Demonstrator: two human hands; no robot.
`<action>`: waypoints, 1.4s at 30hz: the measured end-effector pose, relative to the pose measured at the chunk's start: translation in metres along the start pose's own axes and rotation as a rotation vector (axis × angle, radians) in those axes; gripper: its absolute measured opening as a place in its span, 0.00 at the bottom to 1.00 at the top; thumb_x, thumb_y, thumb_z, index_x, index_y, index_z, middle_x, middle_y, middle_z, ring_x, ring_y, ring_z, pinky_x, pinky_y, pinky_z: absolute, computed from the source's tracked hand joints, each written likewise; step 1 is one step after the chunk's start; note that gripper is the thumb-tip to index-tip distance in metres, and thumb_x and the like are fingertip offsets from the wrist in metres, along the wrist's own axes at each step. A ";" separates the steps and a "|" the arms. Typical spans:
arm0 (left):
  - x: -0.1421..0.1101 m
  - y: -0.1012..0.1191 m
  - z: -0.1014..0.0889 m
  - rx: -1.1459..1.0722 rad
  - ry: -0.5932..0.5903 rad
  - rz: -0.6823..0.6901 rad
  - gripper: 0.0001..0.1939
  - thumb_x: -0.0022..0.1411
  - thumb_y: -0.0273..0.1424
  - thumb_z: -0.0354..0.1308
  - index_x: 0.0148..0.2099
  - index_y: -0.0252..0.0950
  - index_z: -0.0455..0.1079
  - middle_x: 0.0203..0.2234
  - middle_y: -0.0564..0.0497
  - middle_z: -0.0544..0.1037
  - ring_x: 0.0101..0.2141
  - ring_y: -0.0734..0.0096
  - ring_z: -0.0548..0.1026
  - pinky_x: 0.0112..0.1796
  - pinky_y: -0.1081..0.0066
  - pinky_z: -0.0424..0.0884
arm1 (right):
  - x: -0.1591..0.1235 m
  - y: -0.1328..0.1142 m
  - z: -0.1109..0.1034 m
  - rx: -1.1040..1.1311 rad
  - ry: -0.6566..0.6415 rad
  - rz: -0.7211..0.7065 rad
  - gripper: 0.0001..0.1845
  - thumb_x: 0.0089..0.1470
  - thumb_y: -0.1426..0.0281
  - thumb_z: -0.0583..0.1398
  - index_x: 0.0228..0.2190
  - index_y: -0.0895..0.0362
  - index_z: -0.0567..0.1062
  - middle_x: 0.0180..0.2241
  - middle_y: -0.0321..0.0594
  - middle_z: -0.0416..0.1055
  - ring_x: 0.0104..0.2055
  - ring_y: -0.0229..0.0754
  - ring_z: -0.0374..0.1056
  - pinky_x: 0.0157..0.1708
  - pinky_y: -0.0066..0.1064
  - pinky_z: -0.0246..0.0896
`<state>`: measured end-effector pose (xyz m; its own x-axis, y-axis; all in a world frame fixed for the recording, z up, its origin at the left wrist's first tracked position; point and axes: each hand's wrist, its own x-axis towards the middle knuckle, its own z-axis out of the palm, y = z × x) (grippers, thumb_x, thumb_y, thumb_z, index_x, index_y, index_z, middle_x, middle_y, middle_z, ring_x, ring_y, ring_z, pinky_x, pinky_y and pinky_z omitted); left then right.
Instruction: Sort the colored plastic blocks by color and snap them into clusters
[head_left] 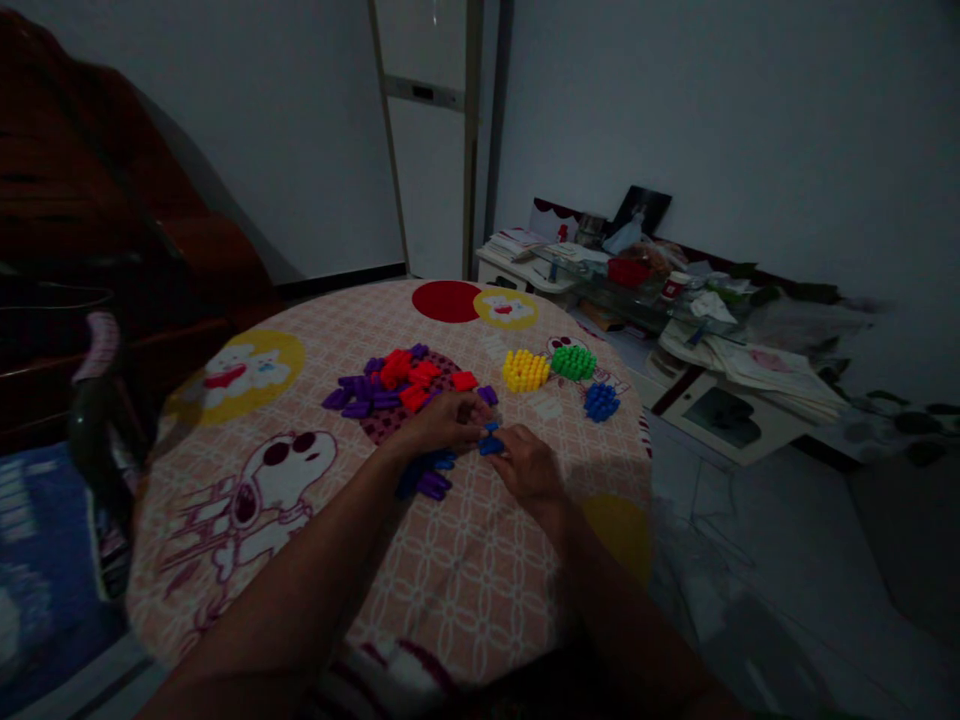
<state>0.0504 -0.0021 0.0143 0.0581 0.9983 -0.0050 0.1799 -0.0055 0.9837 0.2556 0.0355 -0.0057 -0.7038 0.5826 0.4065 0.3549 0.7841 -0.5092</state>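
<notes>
Over the middle of the round table my left hand (448, 420) and my right hand (529, 463) meet at a small blue building block (491, 440). My right thumb and fingers pinch the block. The fingers of my left hand close on its other side. Under my left wrist lie several blue and purple blocks (431, 478), partly covered by the arm. Beyond my left hand is a loose heap of red blocks (409, 375) and purple blocks (364, 395).
Right of the heap stand joined clusters: yellow (526, 370), green (573, 362) and blue (601, 402). A patterned cloth (480, 580) covers the table. A cluttered low cabinet (739, 400) runs along the right wall. A wooden bench (217, 260) stands at left.
</notes>
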 end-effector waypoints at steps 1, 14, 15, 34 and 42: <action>0.000 -0.001 0.000 -0.009 -0.004 -0.012 0.20 0.48 0.38 0.70 0.40 0.34 0.71 0.25 0.54 0.76 0.24 0.74 0.72 0.26 0.75 0.67 | -0.001 -0.001 0.002 -0.039 -0.011 0.003 0.09 0.59 0.71 0.62 0.43 0.55 0.76 0.41 0.46 0.74 0.41 0.47 0.72 0.41 0.35 0.67; -0.003 0.008 0.005 -0.056 -0.042 -0.025 0.21 0.51 0.45 0.70 0.38 0.33 0.72 0.26 0.52 0.78 0.24 0.74 0.73 0.26 0.75 0.67 | -0.007 0.003 0.007 -0.123 0.116 -0.021 0.06 0.61 0.68 0.60 0.39 0.54 0.76 0.35 0.44 0.76 0.37 0.46 0.72 0.38 0.33 0.64; -0.003 0.008 0.004 -0.054 -0.042 -0.014 0.22 0.51 0.45 0.70 0.39 0.33 0.72 0.27 0.50 0.79 0.26 0.72 0.75 0.27 0.74 0.68 | -0.007 0.006 0.005 -0.115 0.157 -0.007 0.06 0.61 0.68 0.59 0.37 0.54 0.76 0.34 0.44 0.75 0.35 0.45 0.72 0.37 0.32 0.64; -0.004 -0.005 -0.034 -0.023 0.493 0.067 0.24 0.46 0.48 0.70 0.37 0.33 0.76 0.27 0.48 0.80 0.27 0.65 0.77 0.30 0.68 0.73 | -0.025 0.123 -0.081 -0.193 0.717 0.568 0.15 0.49 0.57 0.59 0.25 0.56 0.73 0.23 0.43 0.74 0.27 0.46 0.69 0.31 0.34 0.59; -0.014 -0.005 -0.057 -0.072 0.662 0.105 0.20 0.47 0.44 0.68 0.36 0.33 0.73 0.26 0.51 0.78 0.25 0.70 0.75 0.31 0.68 0.74 | -0.019 0.141 -0.078 -0.289 0.585 0.514 0.16 0.48 0.55 0.59 0.22 0.56 0.73 0.25 0.47 0.75 0.29 0.47 0.68 0.33 0.37 0.60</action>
<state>-0.0069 -0.0131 0.0199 -0.5465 0.8179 0.1801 0.1390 -0.1235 0.9826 0.3670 0.1514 -0.0255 -0.0056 0.8379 0.5458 0.7449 0.3676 -0.5567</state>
